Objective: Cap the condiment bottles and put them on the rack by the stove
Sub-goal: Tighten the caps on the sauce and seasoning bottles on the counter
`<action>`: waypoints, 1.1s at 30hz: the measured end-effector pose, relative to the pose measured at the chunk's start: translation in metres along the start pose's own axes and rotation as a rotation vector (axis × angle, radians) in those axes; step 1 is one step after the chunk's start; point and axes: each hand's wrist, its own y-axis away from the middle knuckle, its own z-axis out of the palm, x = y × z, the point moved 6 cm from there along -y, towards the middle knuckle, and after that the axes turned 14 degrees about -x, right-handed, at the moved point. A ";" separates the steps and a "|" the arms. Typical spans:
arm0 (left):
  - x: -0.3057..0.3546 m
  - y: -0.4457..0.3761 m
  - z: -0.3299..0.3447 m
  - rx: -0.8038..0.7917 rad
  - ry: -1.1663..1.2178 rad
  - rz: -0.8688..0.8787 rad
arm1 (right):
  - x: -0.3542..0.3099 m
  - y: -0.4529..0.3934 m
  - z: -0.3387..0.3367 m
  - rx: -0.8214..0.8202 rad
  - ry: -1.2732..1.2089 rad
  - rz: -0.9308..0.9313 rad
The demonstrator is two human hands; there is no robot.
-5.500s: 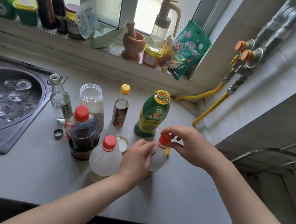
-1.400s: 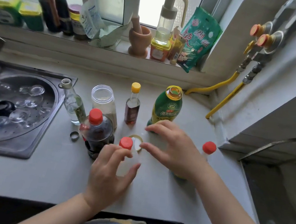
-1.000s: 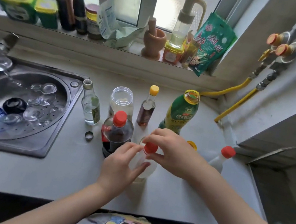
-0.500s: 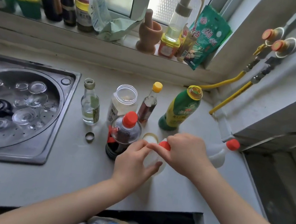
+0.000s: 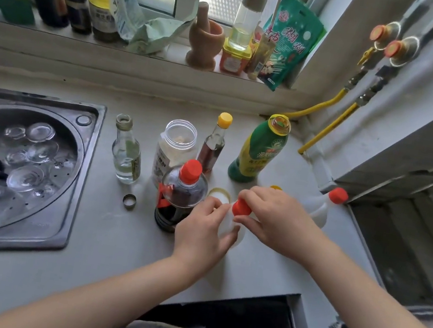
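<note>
My left hand [image 5: 203,232] wraps the body of a white vinegar bottle [image 5: 230,230] on the counter, and my right hand [image 5: 272,218] pinches its red cap [image 5: 241,207]. A second white bottle with a red cap [image 5: 319,207] stands at the right, by the rack [image 5: 417,178]. A dark soy sauce bottle [image 5: 180,195] with a red cap stands just left of my hands. Behind are an uncapped clear glass bottle [image 5: 126,149], an open plastic jar [image 5: 174,147], a small yellow-capped bottle [image 5: 214,143] and a green bottle [image 5: 260,149] with an open top.
A metal cap [image 5: 129,201] lies on the counter near the glass bottle, a round lid [image 5: 219,192] behind my left hand. The sink [image 5: 82,159] with glass lids fills the left. The windowsill holds bottles, jars, a mortar [image 5: 205,38] and a green packet. Yellow gas hoses [image 5: 327,116] run at the right.
One white bottle went from my hands to the counter's right side by the rack. Both hands then closed on the other white bottle, the right one on its red cap.
</note>
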 end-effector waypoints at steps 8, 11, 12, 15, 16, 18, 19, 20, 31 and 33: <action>-0.002 -0.004 0.006 -0.006 -0.099 0.040 | 0.002 -0.012 0.000 0.119 0.350 -0.202; -0.006 -0.007 0.007 0.015 -0.062 0.042 | 0.001 -0.022 0.000 0.157 0.319 -0.203; -0.007 -0.008 0.008 0.022 -0.043 0.038 | 0.002 -0.024 0.001 0.174 0.302 -0.171; -0.009 -0.008 0.010 0.024 -0.014 0.027 | 0.004 -0.023 0.002 0.250 0.205 0.029; -0.009 -0.008 0.010 0.026 -0.015 0.029 | 0.004 -0.020 0.002 0.277 0.171 0.121; -0.009 -0.007 0.009 0.029 -0.011 0.036 | 0.001 -0.014 0.005 0.308 0.141 0.280; -0.009 -0.007 0.010 0.029 -0.007 0.040 | 0.000 -0.012 0.007 0.315 0.132 0.323; -0.010 -0.007 0.010 0.025 -0.001 0.041 | 0.000 -0.012 0.008 0.318 0.125 0.336; -0.006 -0.006 0.010 -0.004 0.037 -0.022 | 0.015 -0.018 0.007 0.216 0.145 -0.068; -0.008 -0.005 0.011 0.019 0.028 -0.051 | 0.016 -0.020 0.009 0.261 0.079 -0.016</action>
